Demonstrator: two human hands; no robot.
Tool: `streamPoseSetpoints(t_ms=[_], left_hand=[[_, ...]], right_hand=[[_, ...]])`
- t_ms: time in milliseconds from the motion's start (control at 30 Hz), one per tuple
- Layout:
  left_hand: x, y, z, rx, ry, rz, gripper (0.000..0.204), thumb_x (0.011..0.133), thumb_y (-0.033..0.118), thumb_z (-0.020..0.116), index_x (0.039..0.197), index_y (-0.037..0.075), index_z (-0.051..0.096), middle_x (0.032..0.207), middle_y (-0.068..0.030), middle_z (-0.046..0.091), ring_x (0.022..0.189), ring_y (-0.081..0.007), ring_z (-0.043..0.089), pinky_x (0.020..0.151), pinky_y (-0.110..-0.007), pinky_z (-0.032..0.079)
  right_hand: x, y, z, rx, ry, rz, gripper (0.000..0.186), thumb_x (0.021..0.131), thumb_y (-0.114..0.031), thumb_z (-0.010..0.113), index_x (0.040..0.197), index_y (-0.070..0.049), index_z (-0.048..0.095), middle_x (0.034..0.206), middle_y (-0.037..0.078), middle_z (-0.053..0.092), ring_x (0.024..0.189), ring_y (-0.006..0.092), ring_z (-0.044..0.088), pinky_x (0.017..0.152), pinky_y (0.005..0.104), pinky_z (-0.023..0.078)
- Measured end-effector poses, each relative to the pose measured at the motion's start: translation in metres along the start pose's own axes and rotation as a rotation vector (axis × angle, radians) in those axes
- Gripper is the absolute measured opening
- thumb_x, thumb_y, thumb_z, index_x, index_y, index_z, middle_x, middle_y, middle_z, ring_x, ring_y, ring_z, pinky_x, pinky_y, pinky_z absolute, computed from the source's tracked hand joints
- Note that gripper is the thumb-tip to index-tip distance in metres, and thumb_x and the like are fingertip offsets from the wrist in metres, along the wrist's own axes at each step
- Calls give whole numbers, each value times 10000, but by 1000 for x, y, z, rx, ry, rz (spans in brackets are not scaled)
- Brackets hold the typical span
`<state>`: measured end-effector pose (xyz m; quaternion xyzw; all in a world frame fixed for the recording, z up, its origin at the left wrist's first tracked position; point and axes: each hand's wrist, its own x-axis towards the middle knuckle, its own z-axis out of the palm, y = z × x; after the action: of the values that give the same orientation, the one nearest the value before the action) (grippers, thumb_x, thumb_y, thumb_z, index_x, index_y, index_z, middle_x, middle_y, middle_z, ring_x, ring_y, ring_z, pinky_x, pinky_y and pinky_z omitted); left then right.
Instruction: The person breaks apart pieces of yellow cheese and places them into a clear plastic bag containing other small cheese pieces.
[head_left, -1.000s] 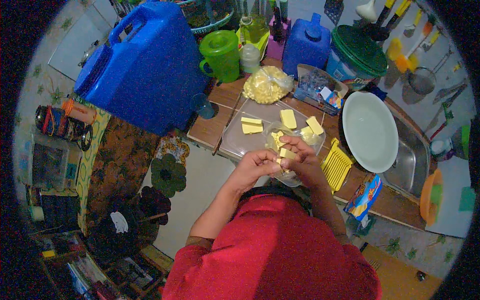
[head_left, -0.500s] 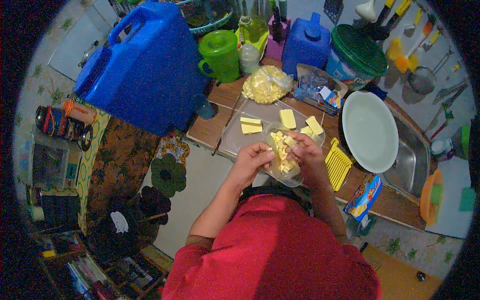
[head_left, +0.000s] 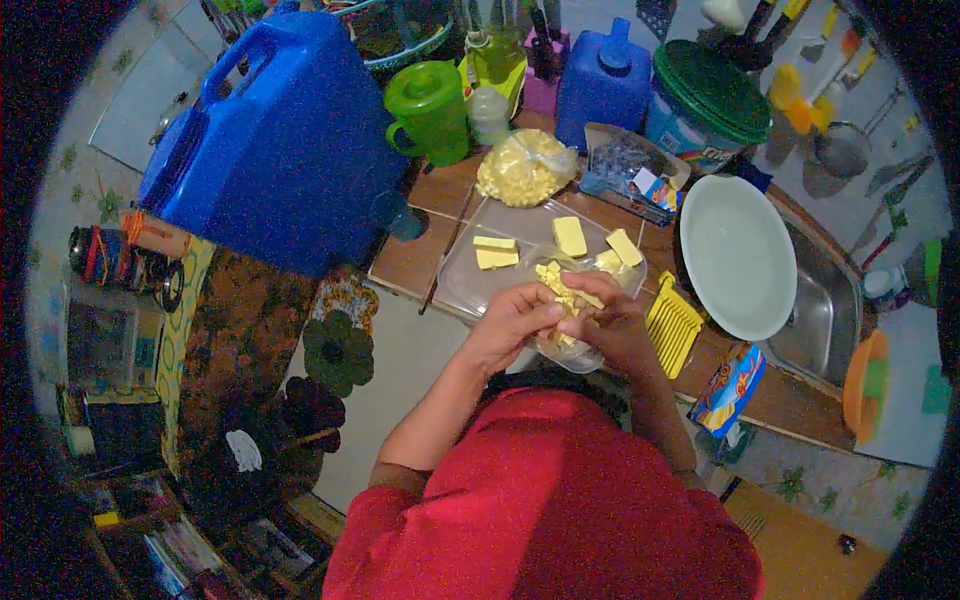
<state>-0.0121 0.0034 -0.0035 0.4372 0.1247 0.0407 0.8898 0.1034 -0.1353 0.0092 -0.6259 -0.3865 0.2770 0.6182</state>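
Observation:
My right hand [head_left: 615,328] holds a pale yellow strip of cheese [head_left: 588,298] between thumb and fingers. Against it, my left hand [head_left: 522,320] is closed in a pinch, its fingertips meeting the right ones; what lies between them is mostly hidden. Right below is a clear plastic bag [head_left: 580,356] with small cut cheese pieces [head_left: 550,272] in it, partly covered by my hands. Beyond, on a translucent tray [head_left: 465,272], sit a split cheese block [head_left: 496,253], a whole-looking block [head_left: 569,237] and more pieces [head_left: 622,248] at the right.
A knotted bag of yellow cubes [head_left: 527,170] stands behind the tray. To the right are a yellow slotted plastic rack [head_left: 674,325], a pale oval basin [head_left: 738,260] over the sink [head_left: 825,330], and a blue box [head_left: 729,390]. A large blue jerrycan [head_left: 280,150] and green pitcher [head_left: 428,112] stand left.
My hands have come together over the bag, the left moving right to meet the right one. The cheese strip now sticks out above the right fingers. The whole view has shifted slightly.

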Motion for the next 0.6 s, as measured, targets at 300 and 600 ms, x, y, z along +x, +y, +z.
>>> streamPoseSetpoints(t_ms=[300, 600], left_hand=[[4, 3, 5, -80, -28, -58, 241, 886, 263, 539, 913, 27, 572, 674, 8, 551, 546, -53, 498, 504, -188, 425], [4, 8, 0, -76, -13, -54, 242, 883, 244, 544, 927, 11, 594, 685, 7, 559, 534, -47, 490, 487, -174, 402]], right_hand=[[0, 1, 1, -208, -19, 25, 383, 700, -226, 725, 1058, -137, 623, 1114, 108, 488, 828, 175, 576, 724, 291, 485], [4, 8, 2, -125, 27, -88, 350, 709, -198, 723, 1039, -125, 633, 1079, 98, 486, 866, 168, 559, 721, 269, 476]])
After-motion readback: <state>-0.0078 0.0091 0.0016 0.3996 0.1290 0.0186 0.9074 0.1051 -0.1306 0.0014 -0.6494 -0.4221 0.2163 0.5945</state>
